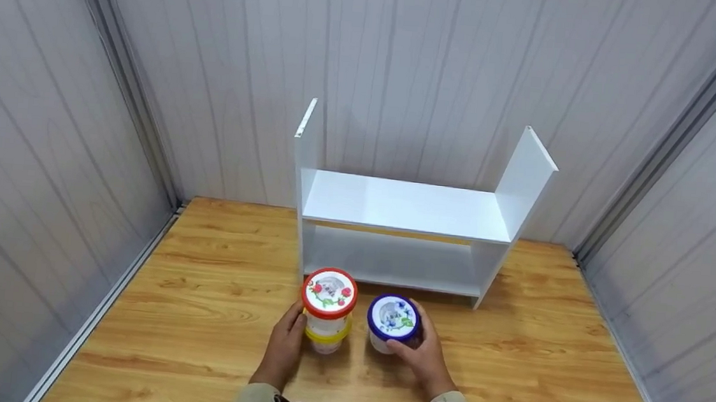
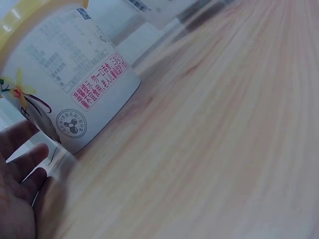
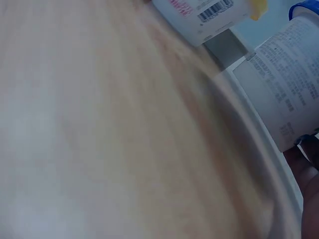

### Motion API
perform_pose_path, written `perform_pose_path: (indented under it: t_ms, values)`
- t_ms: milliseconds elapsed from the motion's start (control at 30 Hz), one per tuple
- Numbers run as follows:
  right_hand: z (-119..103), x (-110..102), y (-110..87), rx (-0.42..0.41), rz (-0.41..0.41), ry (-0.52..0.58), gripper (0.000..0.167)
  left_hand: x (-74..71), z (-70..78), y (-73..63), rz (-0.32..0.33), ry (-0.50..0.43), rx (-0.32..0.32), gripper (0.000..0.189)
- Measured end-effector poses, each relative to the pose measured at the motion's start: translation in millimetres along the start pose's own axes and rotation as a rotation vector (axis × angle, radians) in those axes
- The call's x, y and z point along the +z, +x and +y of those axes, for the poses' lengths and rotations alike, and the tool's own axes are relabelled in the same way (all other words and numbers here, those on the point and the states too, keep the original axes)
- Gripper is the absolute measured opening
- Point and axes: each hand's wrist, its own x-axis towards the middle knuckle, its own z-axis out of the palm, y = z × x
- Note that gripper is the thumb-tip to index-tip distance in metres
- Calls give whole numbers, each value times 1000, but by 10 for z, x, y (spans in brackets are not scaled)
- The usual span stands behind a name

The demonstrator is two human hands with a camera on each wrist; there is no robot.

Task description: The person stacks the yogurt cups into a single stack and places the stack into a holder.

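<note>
A red-lidded tub [image 1: 329, 294] with a flower picture on its lid stands on top of a yellow-lidded tub [image 1: 325, 345]. In the left wrist view, the yellow-lidded tub [image 2: 75, 79] rests on the tabletop. My left hand [image 1: 284, 345] is at the left side of this stack, its fingers lying along the tubs rather than wrapped round them. Just right of the stack, my right hand [image 1: 426, 353] grips a blue-lidded tub [image 1: 393, 319], thumb in front and fingers on its far right side. The right wrist view shows this printed white tub [image 3: 284, 79] raised off the table.
Behind the tubs stands a white two-tier shelf [image 1: 408, 208] with tall side panels and bare boards. The wood-grain table [image 1: 210, 291] reaches panelled walls [image 1: 406, 70] at the back and both sides.
</note>
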Motion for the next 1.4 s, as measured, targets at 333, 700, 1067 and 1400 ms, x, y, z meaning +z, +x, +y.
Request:
perform_pose_path:
  t_ms: [333,700,1067,1400]
  values:
    - [-197,-45,109,42,-8,83,97,19,69,-9,-12,-5,-16,46]
    - [-306,-84,137,60,-7,115,99,-11,211,-48,-9,-2,-12,47]
    - [-416,-134,203,-6,-5,-4,95,15,-1,-1,18,3,15,47]
    - [-552,-148,276,-40,-37,3,92,9,5,-6,23,19,-26,48]
